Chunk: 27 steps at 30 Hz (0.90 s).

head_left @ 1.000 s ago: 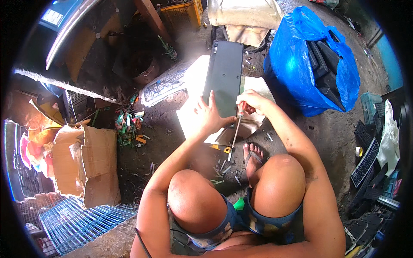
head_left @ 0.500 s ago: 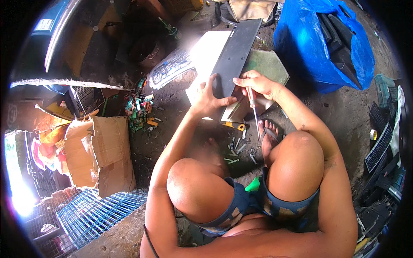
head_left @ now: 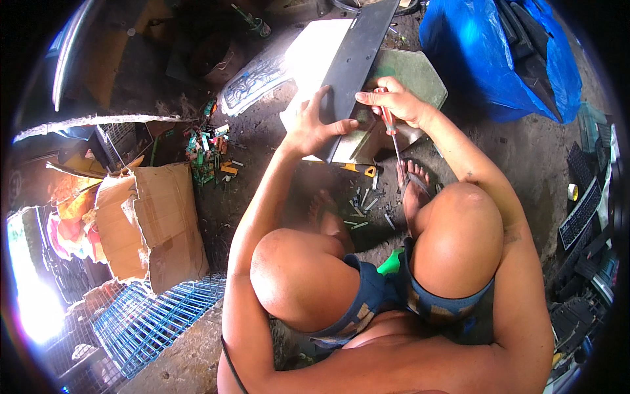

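A long, flat dark panel (head_left: 359, 56) with small holes lies slanting over a white board (head_left: 320, 41) and a worn greenish block (head_left: 420, 77). It looks like the underside of a keyboard. My left hand (head_left: 310, 128) grips its near left part, fingers on the edge and thumb across the face. At the panel's right edge, my right hand (head_left: 403, 105) is closed around a screwdriver (head_left: 390, 123) with a red-orange handle. The shaft points down toward my right foot, away from the panel. My right thumb touches or nearly touches the panel's edge.
A blue bag (head_left: 469, 65) of dark panels stands at the far right. Keyboards (head_left: 581, 220) pile up along the right. Small scraps (head_left: 209, 148) lie left of the board. A cardboard box (head_left: 167, 223) and a blue wire rack (head_left: 157, 322) are at left.
The whole scene has shifted upward in the picture as my view tilted. My hands keep nearly the same hold on the panel and the screwdriver.
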Motion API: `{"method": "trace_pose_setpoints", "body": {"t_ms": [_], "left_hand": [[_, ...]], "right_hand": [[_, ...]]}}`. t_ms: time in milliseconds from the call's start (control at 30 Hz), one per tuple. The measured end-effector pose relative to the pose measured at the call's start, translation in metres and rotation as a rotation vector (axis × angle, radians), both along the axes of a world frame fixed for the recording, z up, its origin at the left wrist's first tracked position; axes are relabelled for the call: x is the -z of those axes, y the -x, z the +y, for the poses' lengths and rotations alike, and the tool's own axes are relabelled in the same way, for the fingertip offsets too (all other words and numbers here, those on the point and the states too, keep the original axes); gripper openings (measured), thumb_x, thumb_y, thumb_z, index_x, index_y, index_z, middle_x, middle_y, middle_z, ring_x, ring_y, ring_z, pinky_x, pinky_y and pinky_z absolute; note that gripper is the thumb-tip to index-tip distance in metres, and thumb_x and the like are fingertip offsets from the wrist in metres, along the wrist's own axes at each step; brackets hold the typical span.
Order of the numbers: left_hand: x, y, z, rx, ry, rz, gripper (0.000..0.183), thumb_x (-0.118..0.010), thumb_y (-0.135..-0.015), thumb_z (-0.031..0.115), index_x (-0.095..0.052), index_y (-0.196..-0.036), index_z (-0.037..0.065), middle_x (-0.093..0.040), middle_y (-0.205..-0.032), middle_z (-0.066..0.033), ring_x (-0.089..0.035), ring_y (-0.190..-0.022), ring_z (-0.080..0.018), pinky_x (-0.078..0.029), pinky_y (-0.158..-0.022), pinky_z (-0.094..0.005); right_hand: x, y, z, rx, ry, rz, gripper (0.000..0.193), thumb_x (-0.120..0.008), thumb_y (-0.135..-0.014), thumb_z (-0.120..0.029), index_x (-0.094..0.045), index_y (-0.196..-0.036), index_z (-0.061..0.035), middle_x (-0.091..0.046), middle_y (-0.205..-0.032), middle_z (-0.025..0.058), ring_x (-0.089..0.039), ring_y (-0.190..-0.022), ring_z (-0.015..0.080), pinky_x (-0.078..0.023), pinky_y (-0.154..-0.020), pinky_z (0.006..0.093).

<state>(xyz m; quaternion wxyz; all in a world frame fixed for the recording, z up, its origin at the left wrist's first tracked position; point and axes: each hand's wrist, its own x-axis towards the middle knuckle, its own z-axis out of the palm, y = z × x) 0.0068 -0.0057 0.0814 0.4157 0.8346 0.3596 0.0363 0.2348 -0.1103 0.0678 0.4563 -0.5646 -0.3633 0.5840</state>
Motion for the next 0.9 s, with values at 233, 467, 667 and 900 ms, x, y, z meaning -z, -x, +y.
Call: {"method": "trace_pose_setpoints", "body": {"t_ms": [233,467,667,900], "left_hand": [[-0.010,-0.007,-0.016,-0.022,-0.039,0.077,0.126,-0.082,-0.058,0.073,-0.029,-0.155,0.013,-0.041,-0.143,-0.0331,-0.039,-0.137,-0.0487,-0.035,-0.112,-0.0556],[-0.006,0.006,-0.022,-0.182,-0.051,-0.180,0.124,-0.089,-0.060,0.064,-0.033,-0.152,0.002,-0.044,-0.141,-0.0324,-0.048,-0.132,-0.0417,-0.041,-0.110,-0.0504],[-0.020,0.039,-0.003,-0.350,0.310,-0.179,0.076,-0.091,-0.071,0.034,-0.060,-0.126,-0.008,-0.071,-0.107,-0.0228,-0.068,-0.101,-0.0273,-0.053,-0.091,-0.0386],[-0.069,0.058,-0.028,-0.391,-0.387,-0.186,0.046,-0.084,-0.073,0.016,-0.066,-0.113,0.004,-0.072,-0.097,-0.0160,-0.071,-0.082,-0.0294,-0.055,-0.075,-0.0381]], "right_hand": [[-0.004,-0.005,-0.005,-0.033,0.052,0.126,0.035,-0.077,-0.087,-0.036,-0.061,-0.085,-0.0051,-0.058,-0.069,0.0011,-0.053,-0.051,0.0073,-0.044,-0.040,0.0233],[0.007,0.003,-0.018,0.160,0.177,0.222,0.027,-0.073,-0.089,-0.030,-0.059,-0.079,-0.0094,-0.052,-0.062,-0.0015,-0.048,-0.037,0.0097,-0.043,-0.032,0.0283],[0.028,0.003,-0.017,0.159,0.084,0.290,0.033,-0.074,-0.092,-0.036,-0.057,-0.080,-0.0090,-0.053,-0.064,-0.0006,-0.051,-0.040,0.0114,-0.046,-0.032,0.0299],[-0.007,-0.027,-0.021,0.090,-0.073,-0.161,0.026,-0.064,-0.098,-0.026,-0.073,-0.100,-0.0018,-0.060,-0.070,0.0001,-0.057,-0.056,0.0081,-0.046,-0.045,0.0237]]}}
